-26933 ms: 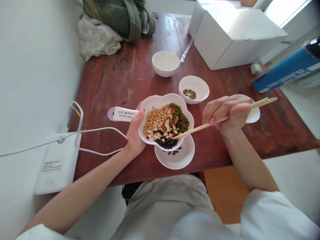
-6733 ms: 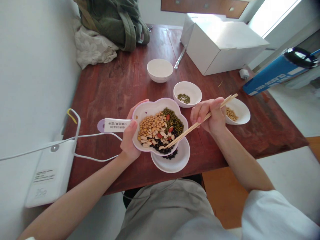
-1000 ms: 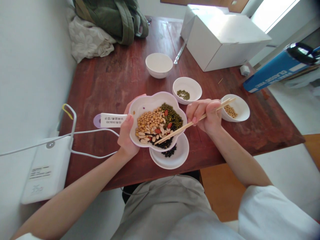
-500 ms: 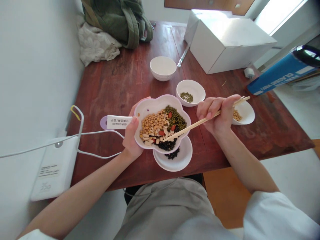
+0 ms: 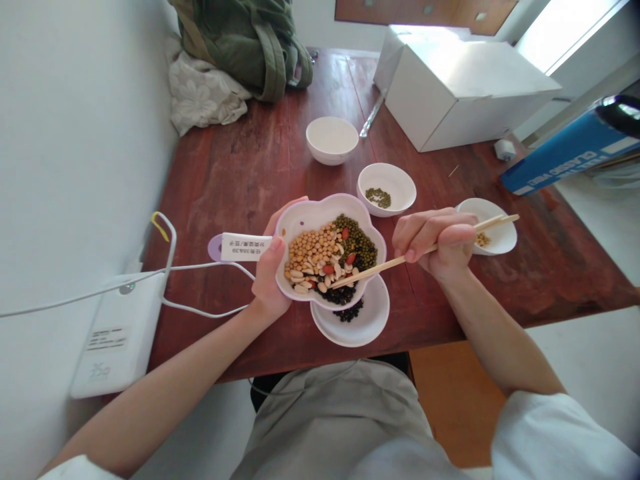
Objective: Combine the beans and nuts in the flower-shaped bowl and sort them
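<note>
My left hand (image 5: 273, 280) is closed on the left rim of a flower-shaped bowl (image 5: 309, 211) with a lilac edge and a labelled handle (image 5: 245, 247). Inside the bowl lie yellow soybeans (image 5: 313, 248), green mung beans (image 5: 361, 243), black beans (image 5: 343, 293), pale peanuts and several red ones. My right hand (image 5: 440, 243) grips a pair of wooden chopsticks (image 5: 385, 266), their tips among the peanuts and black beans. Partly under the flower-shaped bowl is a white bowl (image 5: 373, 320) of black beans. Beyond it stands a white bowl (image 5: 400, 183) with mung beans.
Behind my right hand is a white bowl (image 5: 503, 233) with soybeans. A white bowl (image 5: 332, 143) stands farther back, near a white box (image 5: 430, 113). A blue bottle (image 5: 560, 150) leans in at right. At left are a power bank (image 5: 113, 340), its cable (image 5: 200, 265) and a green bag (image 5: 235, 47).
The chopstick tips have shifted slightly within the flower-shaped bowl, and my right hand has turned a little. The whole view has drifted slightly, so everything appears farther right.
</note>
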Motion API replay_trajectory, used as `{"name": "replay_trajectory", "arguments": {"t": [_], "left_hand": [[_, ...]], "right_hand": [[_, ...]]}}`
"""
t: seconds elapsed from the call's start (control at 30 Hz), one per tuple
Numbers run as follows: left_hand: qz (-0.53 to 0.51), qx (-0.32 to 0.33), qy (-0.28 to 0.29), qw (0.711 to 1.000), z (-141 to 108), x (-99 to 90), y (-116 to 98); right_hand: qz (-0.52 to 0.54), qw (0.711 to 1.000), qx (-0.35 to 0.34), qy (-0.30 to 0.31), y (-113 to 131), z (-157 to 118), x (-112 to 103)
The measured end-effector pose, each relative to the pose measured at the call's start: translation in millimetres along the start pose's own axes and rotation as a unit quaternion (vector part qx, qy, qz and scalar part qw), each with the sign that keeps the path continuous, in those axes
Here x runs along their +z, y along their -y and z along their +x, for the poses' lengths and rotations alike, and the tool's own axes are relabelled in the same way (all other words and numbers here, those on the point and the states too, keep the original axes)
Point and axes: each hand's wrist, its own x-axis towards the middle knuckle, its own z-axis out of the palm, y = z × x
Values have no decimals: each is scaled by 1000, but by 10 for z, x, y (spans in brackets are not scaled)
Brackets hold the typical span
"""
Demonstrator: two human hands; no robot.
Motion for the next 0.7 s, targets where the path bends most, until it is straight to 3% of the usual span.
{"name": "replay_trajectory", "arguments": {"t": [0.27, 0.7], "left_hand": [[-9, -29, 15, 999, -17, 7, -77], [-15, -80, 32, 996, -63, -29, -146]], "right_hand": [[15, 999, -16, 50, 66, 31, -11], [64, 997, 40, 32, -128, -7, 9]]}}
